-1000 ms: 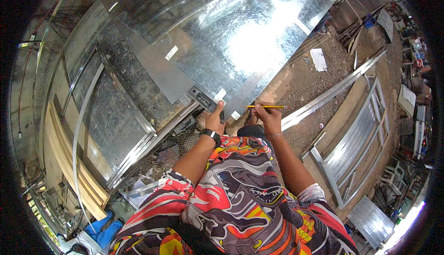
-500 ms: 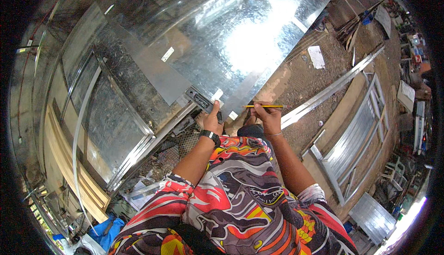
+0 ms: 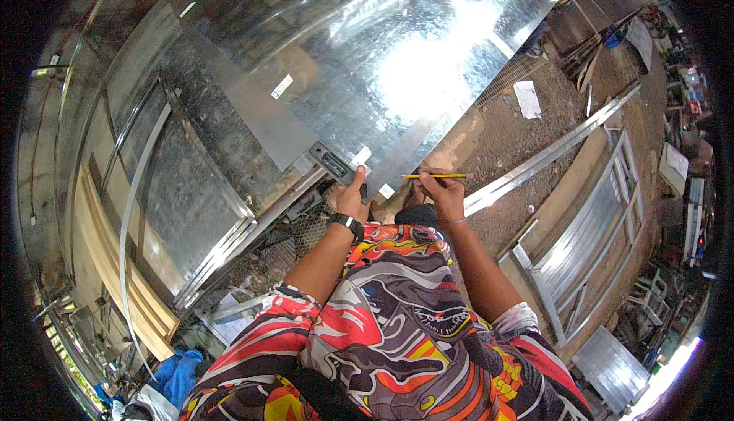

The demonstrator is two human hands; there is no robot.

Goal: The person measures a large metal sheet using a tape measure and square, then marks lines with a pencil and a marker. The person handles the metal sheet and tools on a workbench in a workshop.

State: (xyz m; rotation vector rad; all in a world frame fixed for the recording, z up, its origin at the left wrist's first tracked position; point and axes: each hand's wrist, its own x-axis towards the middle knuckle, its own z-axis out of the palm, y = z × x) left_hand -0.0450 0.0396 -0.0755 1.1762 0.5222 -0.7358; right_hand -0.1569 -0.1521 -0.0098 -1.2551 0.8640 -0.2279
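Observation:
A shiny metal sheet (image 3: 329, 108) spreads out before me, with bright glare on its right half. At its near corner, my left hand (image 3: 353, 201) grips a dark, bar-shaped tool with a long slot (image 3: 333, 163). The thumb lies along the tool's end; the fingers are mostly hidden beneath. My right hand (image 3: 443, 195) pinches a yellow pencil (image 3: 440, 176) between thumb and fingers, just right of the sheet's near corner. The pencil lies nearly level, its point toward the left. Small white labels (image 3: 386, 191) are stuck on the sheet near my hands.
On the left lie a dark metal panel (image 3: 191, 199), bright metal profiles (image 3: 214, 264) and pale wooden strips (image 3: 122, 268). To the right, a long metal bar (image 3: 550, 150) crosses the dirt floor beside a metal frame (image 3: 573, 245). A white paper (image 3: 527, 99) lies beyond.
The view has shifted slightly, so the surroundings sit a little differently in the picture. Both hands keep nearly the same place and the same grips on the tool and the pencil.

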